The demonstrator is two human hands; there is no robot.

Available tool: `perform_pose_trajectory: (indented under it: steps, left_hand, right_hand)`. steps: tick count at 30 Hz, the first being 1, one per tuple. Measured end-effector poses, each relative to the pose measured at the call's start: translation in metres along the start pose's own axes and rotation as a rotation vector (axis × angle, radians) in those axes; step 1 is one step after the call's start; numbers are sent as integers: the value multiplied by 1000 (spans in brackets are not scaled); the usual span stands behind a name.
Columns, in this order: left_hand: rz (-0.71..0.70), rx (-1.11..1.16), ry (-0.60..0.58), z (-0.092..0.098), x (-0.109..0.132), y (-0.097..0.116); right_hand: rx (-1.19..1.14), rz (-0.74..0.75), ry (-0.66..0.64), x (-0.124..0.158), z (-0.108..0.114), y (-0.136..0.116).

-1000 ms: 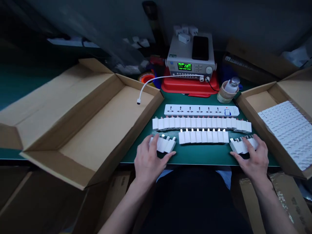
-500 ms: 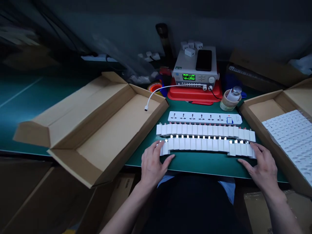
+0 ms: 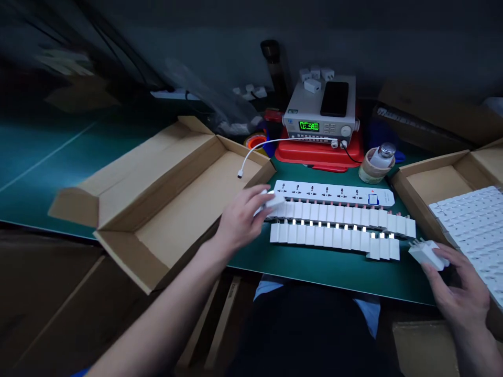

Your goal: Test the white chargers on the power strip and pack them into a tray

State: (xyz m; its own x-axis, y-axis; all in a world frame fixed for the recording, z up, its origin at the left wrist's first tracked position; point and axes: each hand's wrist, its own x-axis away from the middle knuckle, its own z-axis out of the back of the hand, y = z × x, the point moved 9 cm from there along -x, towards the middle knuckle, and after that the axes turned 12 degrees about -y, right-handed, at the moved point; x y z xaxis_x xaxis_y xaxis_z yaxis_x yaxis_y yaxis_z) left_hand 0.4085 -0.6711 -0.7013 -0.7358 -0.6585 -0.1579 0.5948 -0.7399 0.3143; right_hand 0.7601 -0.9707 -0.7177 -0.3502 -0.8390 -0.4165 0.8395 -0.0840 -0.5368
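Note:
My left hand (image 3: 245, 214) is closed around white charger plugs (image 3: 276, 201), lifted near the left end of the power strip (image 3: 334, 192); how many it holds is hard to tell. At the right, my right hand (image 3: 458, 277) grips more white charger plugs (image 3: 427, 254), their metal prongs pointing up and left. Between my hands, a front row of white chargers (image 3: 322, 235) lies side by side on the green table. Behind it runs a second row of chargers (image 3: 334, 212), right up against the power strip.
An open cardboard box (image 3: 165, 214) stands on the left. Another box (image 3: 412, 193) at the right holds a tray of white chargers (image 3: 471, 225). A meter (image 3: 320, 112) with a phone (image 3: 335, 98) on top sits behind, its white cable (image 3: 267, 141) hanging leftward. Beside it is a bottle (image 3: 385, 154).
Both hands have taken chargers off the ends of the front row. My left hand has risen up and leftward; my right has moved right. The view has shifted slightly.

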Motion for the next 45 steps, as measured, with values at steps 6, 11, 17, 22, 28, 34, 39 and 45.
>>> perform_pose_trajectory:
  steps: [6,11,17,22,28,34,39,45]
  left_hand:
    - [-240,-269,-514,-32,-101,21]
    - [-261,-259,-679,-44,-125,33]
    - [-202,-213,-600,-32,-119,10]
    - [-61,-294,-546,-31,-105,-18]
    - [-7,-320,-618,-48,-103,-21]
    - [-5,-290,-480,-49,-82,-13]
    - [16,-197,-392,-47,-76,-11]
    - [-52,-125,-392,-47,-81,-4]
  right_hand:
    - [5,255,-160,-92,-22,-54]
    - [268,371,-556,-169,-105,-97]
    - [707,537,-922,-196,-171,-150]
    - [688,473,-1040,-202,-166,-143]
    - [497,445,-995,-207,-161,-125]
    - [336,353,-930,-212,-165,-111]
    - [376,358,-920,-204,-177,-112]
    - [332,363,-932,-203,-165,-110]
